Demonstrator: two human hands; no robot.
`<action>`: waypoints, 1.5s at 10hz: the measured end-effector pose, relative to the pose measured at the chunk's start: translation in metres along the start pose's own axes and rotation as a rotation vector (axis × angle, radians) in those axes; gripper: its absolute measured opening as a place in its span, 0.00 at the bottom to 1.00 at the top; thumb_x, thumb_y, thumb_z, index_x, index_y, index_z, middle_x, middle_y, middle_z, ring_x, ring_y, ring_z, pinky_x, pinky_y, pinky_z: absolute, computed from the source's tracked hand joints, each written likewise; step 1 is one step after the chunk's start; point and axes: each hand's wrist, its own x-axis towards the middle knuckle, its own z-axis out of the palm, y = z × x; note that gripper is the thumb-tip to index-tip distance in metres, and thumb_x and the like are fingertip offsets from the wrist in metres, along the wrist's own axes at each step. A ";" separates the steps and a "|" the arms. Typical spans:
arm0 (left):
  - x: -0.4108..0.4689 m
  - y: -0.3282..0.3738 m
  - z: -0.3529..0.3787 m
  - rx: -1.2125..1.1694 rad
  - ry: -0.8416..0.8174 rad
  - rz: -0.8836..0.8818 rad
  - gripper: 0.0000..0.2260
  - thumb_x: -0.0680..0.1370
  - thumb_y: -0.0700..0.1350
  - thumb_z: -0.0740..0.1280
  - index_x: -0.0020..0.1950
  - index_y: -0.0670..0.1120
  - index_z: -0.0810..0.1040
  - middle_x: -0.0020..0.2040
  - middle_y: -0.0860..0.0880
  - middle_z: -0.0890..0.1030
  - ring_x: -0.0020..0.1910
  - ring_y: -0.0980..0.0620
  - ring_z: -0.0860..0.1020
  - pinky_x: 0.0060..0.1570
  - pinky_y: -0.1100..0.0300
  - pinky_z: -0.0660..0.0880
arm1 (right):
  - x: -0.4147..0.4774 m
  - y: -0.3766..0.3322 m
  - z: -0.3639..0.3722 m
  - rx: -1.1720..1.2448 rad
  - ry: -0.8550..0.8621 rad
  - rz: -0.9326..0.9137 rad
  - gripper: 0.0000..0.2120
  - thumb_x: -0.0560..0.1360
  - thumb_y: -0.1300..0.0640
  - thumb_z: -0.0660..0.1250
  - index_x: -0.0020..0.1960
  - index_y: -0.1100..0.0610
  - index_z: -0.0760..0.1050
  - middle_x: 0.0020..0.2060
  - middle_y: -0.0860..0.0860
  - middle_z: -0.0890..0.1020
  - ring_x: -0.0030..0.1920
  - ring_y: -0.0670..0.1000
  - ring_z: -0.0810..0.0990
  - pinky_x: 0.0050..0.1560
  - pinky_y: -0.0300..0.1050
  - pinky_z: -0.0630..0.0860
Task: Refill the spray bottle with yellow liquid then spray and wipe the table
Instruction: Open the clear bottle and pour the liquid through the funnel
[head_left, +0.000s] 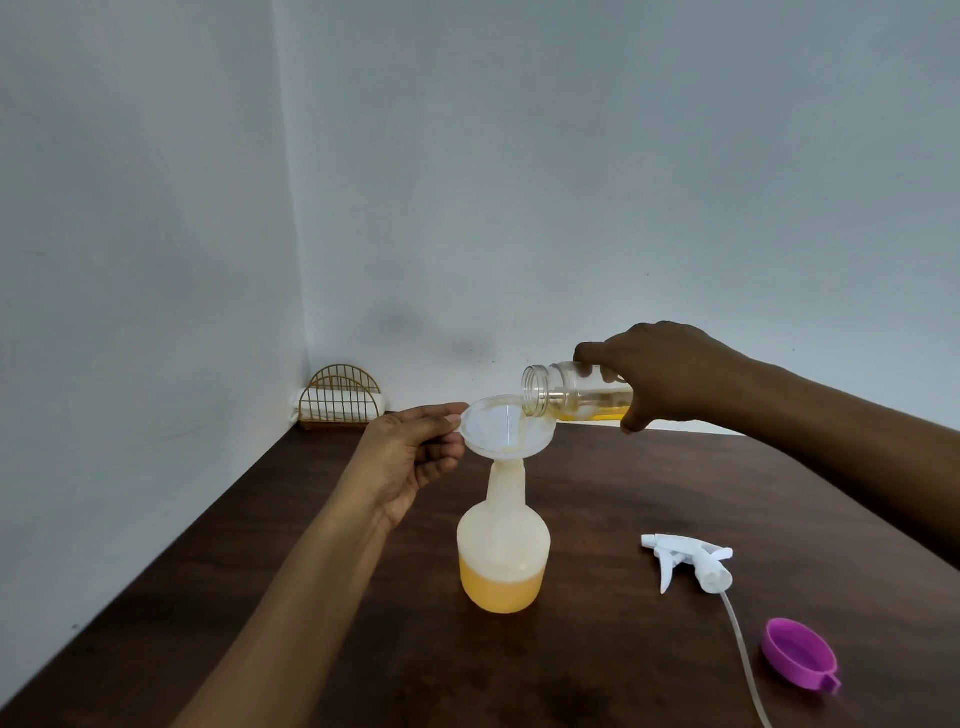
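On the bench (623, 493): dark wood, set into a corner of pale walls.
Spray bottle (503, 551): upright at mid-bench, translucent white, head off; yellow liquid (501, 590) fills roughly its lower third.
Funnel (506, 428): clear, seated in the bottle neck.
My left hand (410, 457): fingers pinching the funnel's rim tab on its left side.
My right hand (670, 376): fingers wrapped around a clear jar (566, 396), tipped almost level, open mouth over the funnel; a thin yellow layer lies along its lower wall.
Trigger head (691, 564): white, on its side right of the bottle, dip tube trailing toward me.
Purple lid (800, 654): near right, open side up.
Far left corner: gold wire rack (343, 400) against the wall.
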 end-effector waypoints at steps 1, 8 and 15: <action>0.000 0.000 0.000 -0.001 -0.002 -0.004 0.05 0.75 0.36 0.67 0.47 0.41 0.82 0.27 0.48 0.80 0.24 0.57 0.78 0.25 0.68 0.76 | 0.000 0.000 0.000 -0.010 0.006 -0.001 0.31 0.64 0.49 0.75 0.62 0.45 0.64 0.52 0.47 0.78 0.48 0.50 0.73 0.38 0.42 0.65; 0.003 -0.001 -0.001 -0.003 -0.001 -0.005 0.05 0.74 0.36 0.68 0.47 0.40 0.82 0.27 0.48 0.80 0.24 0.57 0.78 0.25 0.68 0.76 | 0.000 -0.002 -0.002 -0.008 -0.001 0.007 0.31 0.64 0.50 0.76 0.62 0.45 0.64 0.53 0.48 0.78 0.50 0.52 0.76 0.39 0.43 0.68; 0.003 -0.002 -0.002 -0.013 -0.009 -0.003 0.05 0.74 0.36 0.68 0.46 0.41 0.83 0.27 0.48 0.80 0.24 0.57 0.78 0.24 0.67 0.76 | 0.000 -0.002 -0.003 -0.025 -0.004 -0.003 0.31 0.65 0.50 0.75 0.63 0.46 0.63 0.53 0.48 0.78 0.51 0.52 0.76 0.40 0.43 0.68</action>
